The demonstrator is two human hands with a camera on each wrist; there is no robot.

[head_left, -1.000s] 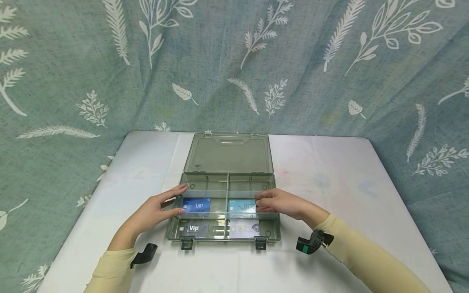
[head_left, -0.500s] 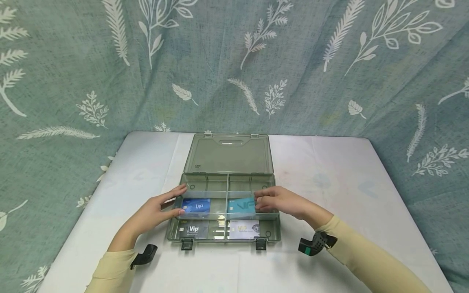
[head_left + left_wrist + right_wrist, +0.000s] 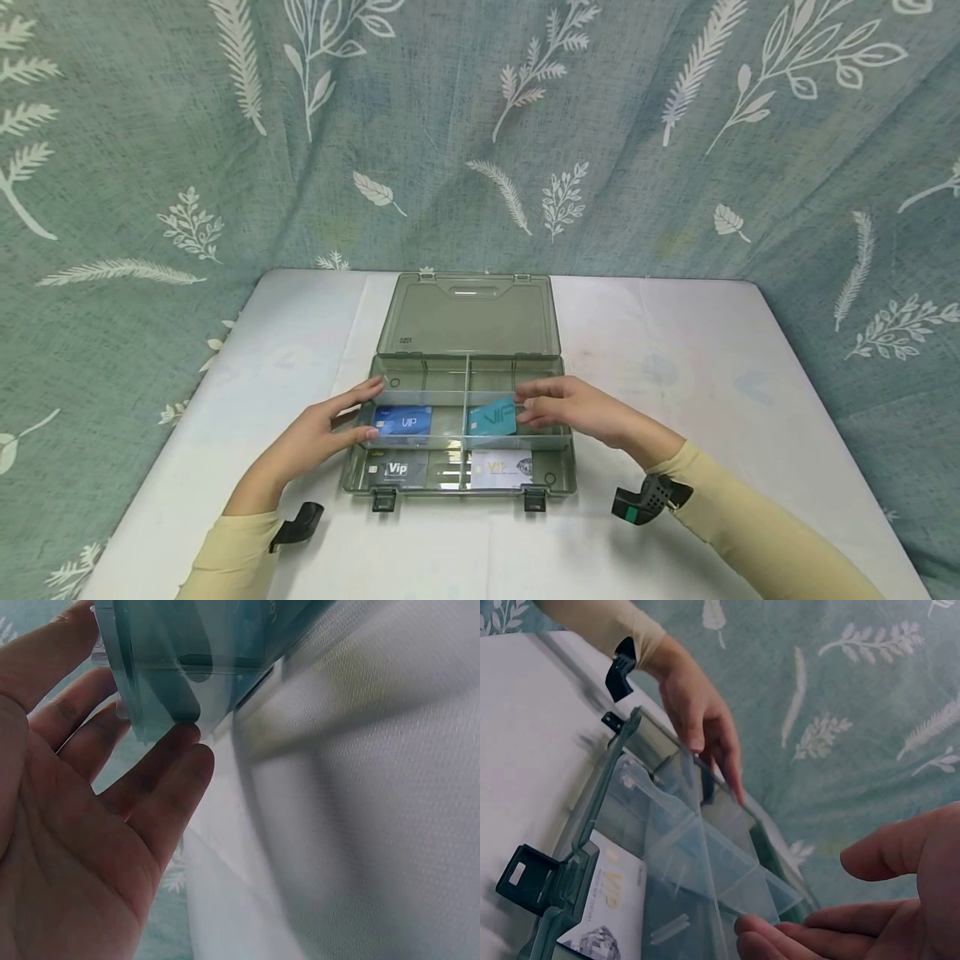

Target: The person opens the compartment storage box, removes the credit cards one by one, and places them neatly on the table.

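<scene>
A see-through grey-green plastic box point(image 3: 459, 492) lies on the table with its lid point(image 3: 468, 312) folded back. My left hand point(image 3: 318, 429) rests against the box's left end; in the left wrist view its fingers touch the wall. My right hand point(image 3: 577, 408) reaches over the right end, fingertips at the right edge of a teal VIP card point(image 3: 492, 417). That card sits slightly turned in the middle right compartment. In the right wrist view the right thumb point(image 3: 881, 851) stands apart from the fingers, with nothing between them.
A blue VIP card point(image 3: 402, 420) lies in the middle left compartment. In the front row are a dark grey Vip card point(image 3: 397, 469) and a white VIP card point(image 3: 500, 468). Clear dividers point(image 3: 427, 398) separate the compartments. Two dark latches point(image 3: 384, 500) hang at the front edge.
The teal card has turned, its right end rising toward the back, and shows more clearly. My right fingers have shifted slightly left and back. The left hand stays put.
</scene>
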